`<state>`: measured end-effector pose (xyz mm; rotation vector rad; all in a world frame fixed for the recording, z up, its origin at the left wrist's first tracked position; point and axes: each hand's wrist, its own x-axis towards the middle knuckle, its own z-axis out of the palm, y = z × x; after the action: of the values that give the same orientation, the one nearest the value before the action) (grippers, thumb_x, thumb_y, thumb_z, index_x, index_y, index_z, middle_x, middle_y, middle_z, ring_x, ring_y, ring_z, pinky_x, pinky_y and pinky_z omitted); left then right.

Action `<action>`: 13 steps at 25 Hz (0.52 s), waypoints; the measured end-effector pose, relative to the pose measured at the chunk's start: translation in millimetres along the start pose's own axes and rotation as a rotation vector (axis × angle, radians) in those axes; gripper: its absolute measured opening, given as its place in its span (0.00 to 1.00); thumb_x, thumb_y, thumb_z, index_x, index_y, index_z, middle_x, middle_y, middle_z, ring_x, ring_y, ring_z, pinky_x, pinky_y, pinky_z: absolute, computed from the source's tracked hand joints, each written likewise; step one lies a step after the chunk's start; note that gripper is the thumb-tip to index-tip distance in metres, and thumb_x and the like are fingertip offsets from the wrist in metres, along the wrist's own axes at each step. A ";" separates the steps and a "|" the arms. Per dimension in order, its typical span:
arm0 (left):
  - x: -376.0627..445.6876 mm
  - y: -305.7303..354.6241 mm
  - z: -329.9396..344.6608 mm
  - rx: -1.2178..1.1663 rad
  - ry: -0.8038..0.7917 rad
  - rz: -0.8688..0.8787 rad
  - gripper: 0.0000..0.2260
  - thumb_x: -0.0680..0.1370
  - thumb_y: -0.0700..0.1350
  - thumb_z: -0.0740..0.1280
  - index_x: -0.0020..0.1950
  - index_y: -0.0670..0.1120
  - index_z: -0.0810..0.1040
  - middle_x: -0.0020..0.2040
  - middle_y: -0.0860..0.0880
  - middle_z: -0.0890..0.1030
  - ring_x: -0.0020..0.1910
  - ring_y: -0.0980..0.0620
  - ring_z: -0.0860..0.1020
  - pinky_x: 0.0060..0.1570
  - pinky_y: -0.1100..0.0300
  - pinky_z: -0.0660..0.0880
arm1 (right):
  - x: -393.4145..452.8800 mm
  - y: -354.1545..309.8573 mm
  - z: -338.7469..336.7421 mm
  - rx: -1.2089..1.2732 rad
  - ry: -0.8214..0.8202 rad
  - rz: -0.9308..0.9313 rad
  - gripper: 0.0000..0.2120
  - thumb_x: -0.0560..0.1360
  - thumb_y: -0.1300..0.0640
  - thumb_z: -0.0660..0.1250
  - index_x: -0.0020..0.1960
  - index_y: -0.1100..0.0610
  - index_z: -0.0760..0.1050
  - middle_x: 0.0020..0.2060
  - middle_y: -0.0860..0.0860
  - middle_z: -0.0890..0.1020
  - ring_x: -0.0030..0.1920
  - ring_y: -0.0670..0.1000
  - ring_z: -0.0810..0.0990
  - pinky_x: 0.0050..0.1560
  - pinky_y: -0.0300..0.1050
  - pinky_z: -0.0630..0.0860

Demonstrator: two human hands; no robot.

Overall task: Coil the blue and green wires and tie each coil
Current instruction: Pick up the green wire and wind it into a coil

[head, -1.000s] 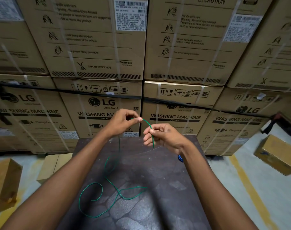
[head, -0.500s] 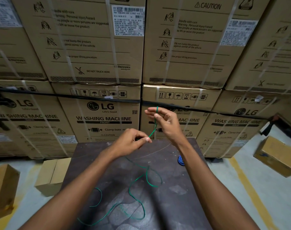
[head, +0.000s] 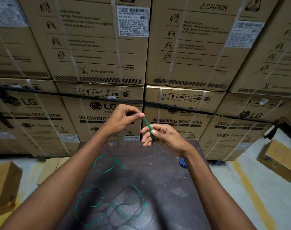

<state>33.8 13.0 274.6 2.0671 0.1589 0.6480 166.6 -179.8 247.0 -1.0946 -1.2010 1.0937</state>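
A thin green wire (head: 139,190) trails in loose loops over the dark table (head: 166,188) and rises to both hands. My left hand (head: 123,119) pinches the wire between thumb and fingertips above the table's far edge. My right hand (head: 159,136), slightly lower and to the right, pinches a doubled stretch of the same wire. A short taut piece runs between the two hands. A small blue wire coil (head: 183,163) lies on the table by my right forearm, partly hidden by it.
Stacked washing machine cartons (head: 179,52) with white straps wall off the space behind the table. Small cardboard boxes sit on the floor at the left (head: 5,185) and at the right (head: 280,161). Yellow lines (head: 252,193) mark the concrete floor.
My left hand has risen and my right hand has dropped toward it, so the hands are close together again. The loose green loops on the table have shifted.
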 end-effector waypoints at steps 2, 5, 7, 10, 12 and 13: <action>-0.6 -7.9 6.0 -0.093 0.016 -0.023 0.07 0.80 0.42 0.70 0.48 0.41 0.86 0.38 0.35 0.82 0.32 0.49 0.75 0.33 0.57 0.72 | 0.7 -8.9 5.3 0.116 0.038 -0.049 0.12 0.84 0.66 0.57 0.62 0.69 0.76 0.50 0.64 0.84 0.48 0.58 0.84 0.53 0.48 0.80; -9.1 -21.2 23.2 -0.232 -0.013 -0.087 0.08 0.82 0.40 0.67 0.54 0.42 0.86 0.38 0.37 0.83 0.34 0.52 0.75 0.36 0.65 0.71 | 7.0 -22.4 12.8 0.228 0.160 -0.160 0.09 0.82 0.68 0.60 0.58 0.67 0.78 0.48 0.61 0.86 0.48 0.55 0.86 0.52 0.46 0.83; -17.9 -23.5 37.2 -0.219 -0.051 -0.128 0.09 0.83 0.41 0.66 0.54 0.50 0.87 0.34 0.45 0.82 0.29 0.57 0.72 0.30 0.68 0.67 | 17.0 -29.8 11.9 0.276 0.278 -0.233 0.09 0.82 0.68 0.61 0.58 0.66 0.77 0.48 0.60 0.86 0.48 0.55 0.87 0.53 0.46 0.83; -30.1 -17.3 52.3 -0.104 -0.130 -0.108 0.10 0.84 0.42 0.64 0.55 0.46 0.86 0.31 0.48 0.79 0.26 0.62 0.69 0.29 0.67 0.64 | 33.4 -28.7 -0.9 0.158 0.443 -0.330 0.09 0.82 0.69 0.61 0.60 0.67 0.77 0.50 0.61 0.86 0.52 0.57 0.87 0.54 0.47 0.82; -34.7 -13.6 48.9 -0.012 -0.150 -0.073 0.10 0.84 0.44 0.65 0.55 0.48 0.86 0.30 0.50 0.80 0.29 0.60 0.72 0.32 0.62 0.67 | 39.4 -21.8 -8.4 -0.079 0.522 -0.346 0.09 0.82 0.70 0.61 0.60 0.70 0.77 0.51 0.63 0.86 0.53 0.57 0.86 0.55 0.47 0.82; -35.5 -11.1 43.9 0.047 -0.163 -0.056 0.09 0.83 0.47 0.66 0.54 0.51 0.87 0.30 0.51 0.80 0.30 0.57 0.74 0.33 0.59 0.69 | 40.0 -18.3 -11.2 -0.202 0.545 -0.339 0.10 0.82 0.71 0.61 0.60 0.70 0.77 0.52 0.64 0.86 0.54 0.56 0.86 0.56 0.46 0.81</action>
<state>27.2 -26.4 233.1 2.1423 0.1387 0.4428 180.7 -143.2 270.0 -1.1893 -1.0152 0.3806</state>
